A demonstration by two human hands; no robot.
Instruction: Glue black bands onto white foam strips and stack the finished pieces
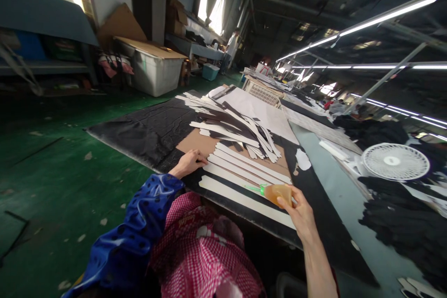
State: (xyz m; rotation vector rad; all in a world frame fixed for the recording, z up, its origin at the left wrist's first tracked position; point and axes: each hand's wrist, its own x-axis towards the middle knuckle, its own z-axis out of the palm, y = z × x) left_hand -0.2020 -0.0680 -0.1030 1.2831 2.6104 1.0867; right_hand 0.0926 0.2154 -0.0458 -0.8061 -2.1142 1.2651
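Gingham apron (206, 247) hangs below the grip. Right hand (298, 205) pinches squeeze bottle (275, 193); steady green nozzle (262, 189) above strips (244, 200) leftward. Left hand (190, 163) pinch: cannot tell.

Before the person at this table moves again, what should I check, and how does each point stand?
1. Bottle held: ok; the right hand grips the amber bottle.
2. Nozzle aimed at the strips: ok; the green nozzle points left over them. Touching: cannot tell.
3. Left hand at the strips' left ends: ok. Pressing down: cannot tell.
4. All laid-out white strips on the brown board: not ok; the nearest strip lies on black material.
5. Loose pile clear of the bottle: ok; it lies farther back.
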